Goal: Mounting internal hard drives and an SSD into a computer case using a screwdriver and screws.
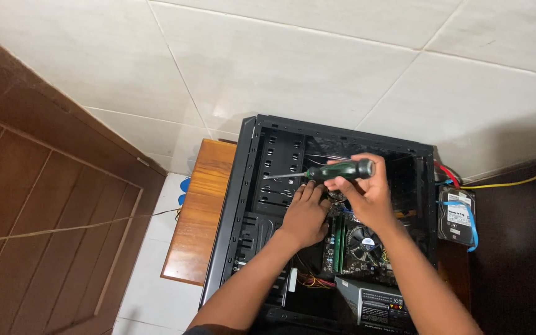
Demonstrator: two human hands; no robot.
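On the wooden table (203,211), black computer case (249,205) lies open. My left hand (305,217) rests flat inside near the motherboard (358,245), holding nothing; right hand (367,192) grips the green screwdriver (336,170) above it. Best keep the tip clear of the board.

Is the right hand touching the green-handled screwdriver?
Touching. The head view shows the right hand with its fingers wrapped around the dark green handle of the screwdriver, its shaft pointing left over the open computer case.
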